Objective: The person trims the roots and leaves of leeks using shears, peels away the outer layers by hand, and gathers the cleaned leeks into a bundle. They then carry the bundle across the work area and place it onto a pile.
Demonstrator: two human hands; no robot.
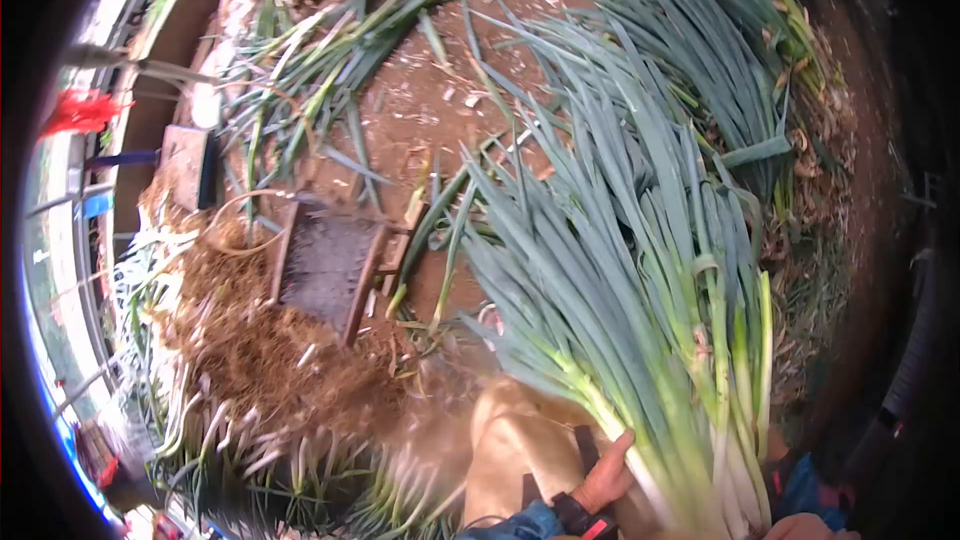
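A large bundle of green onions (650,340) lies across my lap, its long blue-green leaves fanned toward the top of the view and its white stems toward me. My left hand (607,477) is closed on the left side of the bundle near the pale stems, with its thumb showing and the other fingers hidden behind. At the bottom edge, only the back of my right hand (805,528) shows, close to the stem ends. Its fingers are out of sight. My bent knee (515,430) is beside the bundle.
Another heap of green onions (700,50) lies at the upper right. Loose leaves (310,80) are scattered at the upper left. A wooden-framed tray (330,260) stands on the dirt floor. Beyond my knee, a row of onions (270,450) lies beside brown, matted roots (270,360).
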